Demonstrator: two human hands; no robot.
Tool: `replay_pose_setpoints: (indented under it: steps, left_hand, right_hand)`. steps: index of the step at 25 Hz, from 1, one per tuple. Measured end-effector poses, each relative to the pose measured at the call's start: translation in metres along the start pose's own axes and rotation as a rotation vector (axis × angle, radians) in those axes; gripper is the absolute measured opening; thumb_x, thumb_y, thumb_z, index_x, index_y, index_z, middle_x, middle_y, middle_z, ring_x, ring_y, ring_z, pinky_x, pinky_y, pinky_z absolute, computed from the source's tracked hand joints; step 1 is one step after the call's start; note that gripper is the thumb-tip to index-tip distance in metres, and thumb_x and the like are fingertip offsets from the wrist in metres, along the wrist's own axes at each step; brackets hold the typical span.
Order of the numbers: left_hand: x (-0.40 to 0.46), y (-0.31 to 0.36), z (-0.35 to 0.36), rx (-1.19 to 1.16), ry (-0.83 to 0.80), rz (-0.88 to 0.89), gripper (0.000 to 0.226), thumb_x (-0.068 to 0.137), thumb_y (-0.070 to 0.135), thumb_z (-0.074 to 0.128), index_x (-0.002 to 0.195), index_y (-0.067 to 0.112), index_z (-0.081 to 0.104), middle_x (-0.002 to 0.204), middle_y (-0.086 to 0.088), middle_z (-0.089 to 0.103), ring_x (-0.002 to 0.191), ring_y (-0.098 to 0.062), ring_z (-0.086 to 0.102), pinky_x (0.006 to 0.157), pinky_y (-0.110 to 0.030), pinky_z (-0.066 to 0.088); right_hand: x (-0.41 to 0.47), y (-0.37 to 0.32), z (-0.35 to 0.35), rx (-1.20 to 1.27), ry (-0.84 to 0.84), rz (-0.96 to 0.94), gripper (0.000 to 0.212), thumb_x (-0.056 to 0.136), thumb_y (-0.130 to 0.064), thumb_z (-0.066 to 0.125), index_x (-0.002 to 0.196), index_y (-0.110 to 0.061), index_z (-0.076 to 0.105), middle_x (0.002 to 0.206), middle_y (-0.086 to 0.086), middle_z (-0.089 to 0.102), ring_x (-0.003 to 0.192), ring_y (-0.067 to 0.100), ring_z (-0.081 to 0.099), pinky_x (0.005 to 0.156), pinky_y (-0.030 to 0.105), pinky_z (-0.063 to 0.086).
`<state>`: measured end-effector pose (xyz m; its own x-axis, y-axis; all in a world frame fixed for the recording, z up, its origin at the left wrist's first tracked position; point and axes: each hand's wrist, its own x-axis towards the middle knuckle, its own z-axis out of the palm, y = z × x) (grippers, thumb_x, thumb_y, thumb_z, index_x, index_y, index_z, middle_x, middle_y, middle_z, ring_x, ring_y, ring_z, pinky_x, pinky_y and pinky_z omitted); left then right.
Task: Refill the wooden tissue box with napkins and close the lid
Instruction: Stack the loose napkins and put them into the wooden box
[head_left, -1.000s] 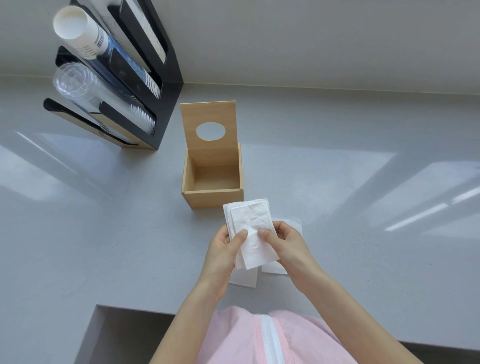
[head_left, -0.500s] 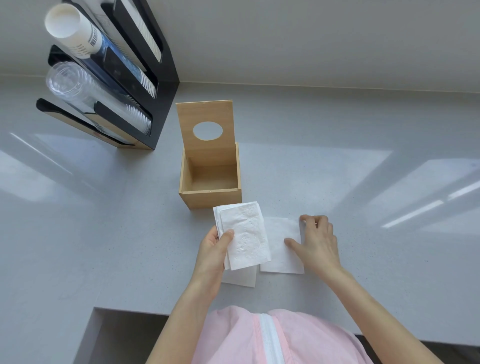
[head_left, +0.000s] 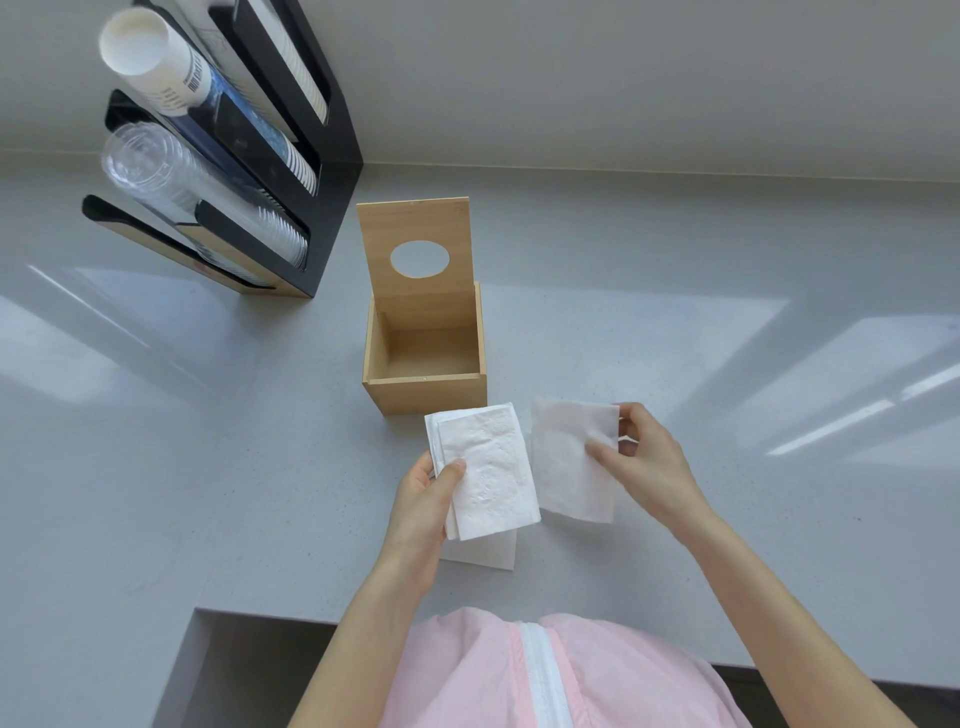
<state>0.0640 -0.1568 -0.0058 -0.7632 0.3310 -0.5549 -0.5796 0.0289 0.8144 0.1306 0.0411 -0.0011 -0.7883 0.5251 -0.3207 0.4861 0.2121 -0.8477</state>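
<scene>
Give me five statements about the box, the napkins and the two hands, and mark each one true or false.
1. The wooden box has its lid closed. False: the lid stands open and upright.
2. The left hand holds a stack of napkins. True.
3. Napkins already fill the box. False: its inside is bare wood.
4. The right hand pinches a single napkin by its corner. True.
5. The cup dispenser stands to the right of the box. False: it stands to the left and behind.
</scene>
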Motion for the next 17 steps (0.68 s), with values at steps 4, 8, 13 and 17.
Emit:
replay_pose_setpoints:
  steps: [4,8,13,17]
  left_hand:
    - [-0.003,-0.001,-0.004,-0.010,-0.006,0.000,0.020,0.093,0.012,0.044,0.099,0.020,0.062,0.095,-0.001,0.069,0.084,-0.016,0.066,0.073,-0.031,0.051]
    - [-0.008,-0.001,-0.009,-0.021,-0.035,0.003,0.023,0.093,0.013,0.045,0.110,0.017,0.061,0.098,-0.003,0.071,0.088,-0.020,0.067,0.073,-0.033,0.052]
    - [-0.011,0.003,-0.015,-0.002,-0.083,0.004,0.021,0.087,0.017,0.057,0.106,0.016,0.064,0.095,-0.004,0.073,0.080,-0.015,0.069,0.063,-0.024,0.055]
    - [-0.010,0.003,-0.026,0.005,-0.101,0.005,0.025,0.091,0.027,0.050,0.109,0.016,0.063,0.102,-0.005,0.073,0.090,-0.017,0.069,0.070,-0.026,0.055]
  right_hand:
    - [-0.009,-0.038,-0.016,0.326,-0.299,-0.125,0.020,0.081,-0.010,0.066,0.093,-0.026,0.066,0.089,-0.013,0.073,0.085,0.011,0.069,0.067,0.015,0.055]
    - [-0.014,-0.060,-0.004,0.530,-0.574,-0.140,0.025,0.080,-0.007,0.064,0.099,-0.022,0.070,0.095,-0.007,0.074,0.085,0.008,0.070,0.067,0.018,0.055]
    - [-0.015,-0.053,0.045,0.125,-0.360,-0.099,0.024,0.083,-0.007,0.060,0.082,-0.032,0.062,0.092,-0.003,0.068,0.081,0.013,0.067,0.073,0.022,0.051]
    - [-0.015,-0.046,0.061,0.025,-0.292,-0.085,0.021,0.082,-0.011,0.059,0.078,-0.031,0.059,0.089,-0.002,0.068,0.081,0.017,0.066,0.072,0.026,0.049]
